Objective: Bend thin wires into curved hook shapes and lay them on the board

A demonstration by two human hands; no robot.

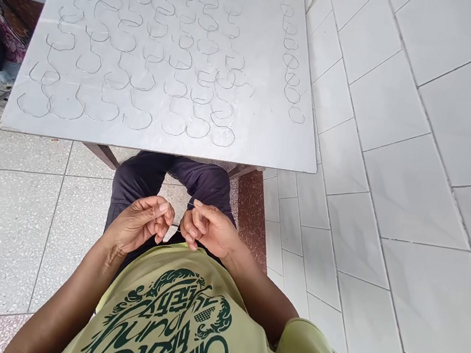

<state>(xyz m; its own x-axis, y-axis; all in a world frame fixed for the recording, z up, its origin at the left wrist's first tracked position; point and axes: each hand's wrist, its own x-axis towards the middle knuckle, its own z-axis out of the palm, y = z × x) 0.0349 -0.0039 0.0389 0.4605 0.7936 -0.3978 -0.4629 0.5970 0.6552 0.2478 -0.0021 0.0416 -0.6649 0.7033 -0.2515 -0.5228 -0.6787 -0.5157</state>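
The 2 hands face each other just above the lap [138, 180], with a narrow gap between them, and the thin wire [191, 203] lies in that gap. Its visible bit sticks out from the thumb of the right hand [212, 230] and runs crosswise, roughly side to side, pointing toward the left hand [141, 223] – so the right is the nearer of the 2. The right thumb presses down against the forefinger and has hold of the wire, the other fingers curled beneath. The left thumb and forefinger are bent in toward each other, close to meeting; whether they also have wire between them I cannot tell, as it is too fine at this angle.

Ahead of the hands, well apart from them, stands the table [262, 139]. Curved wires [173, 134] lie over its middle and left, and 1 separate looped row [293, 62] lies toward its right edge.
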